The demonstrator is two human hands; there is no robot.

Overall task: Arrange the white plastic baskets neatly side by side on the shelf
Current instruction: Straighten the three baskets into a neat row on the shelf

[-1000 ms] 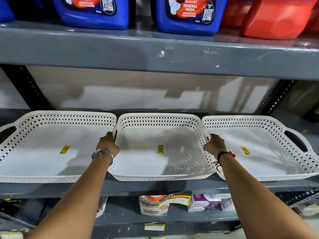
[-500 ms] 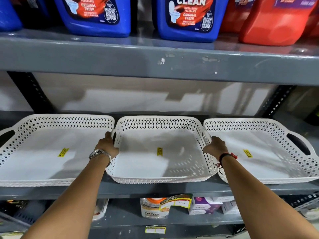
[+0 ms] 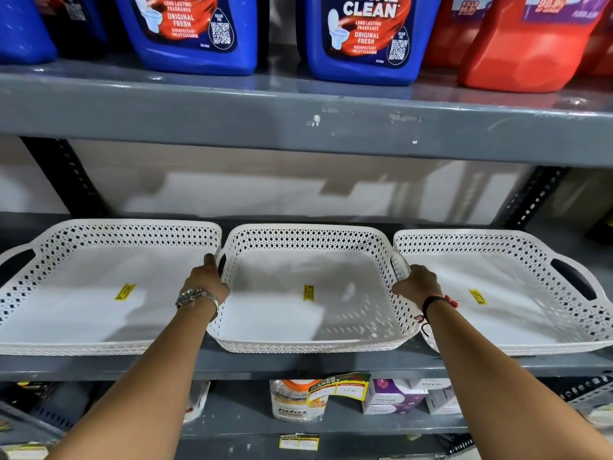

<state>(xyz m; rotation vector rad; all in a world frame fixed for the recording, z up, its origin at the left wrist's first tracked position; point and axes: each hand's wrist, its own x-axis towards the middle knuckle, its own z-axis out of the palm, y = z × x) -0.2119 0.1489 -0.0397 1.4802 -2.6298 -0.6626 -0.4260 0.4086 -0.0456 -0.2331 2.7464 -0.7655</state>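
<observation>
Both hands grip middle basket (image 3: 308, 313) handles; three baskets side by side

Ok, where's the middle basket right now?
The middle basket sits centred on the grey shelf, between two other white baskets, gripped by left hand and right hand.

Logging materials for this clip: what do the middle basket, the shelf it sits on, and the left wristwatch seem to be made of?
Middle basket: white moulded plastic, faintly glossy, judging by its perforated lattice walls and smooth solid floor. Shelf: probably painted grey metal, going by the thin flat front edge; the upper shelf of the same rack shows chipped paint. Wristwatch: looks like polished silver metal, case and band glinting.
</observation>
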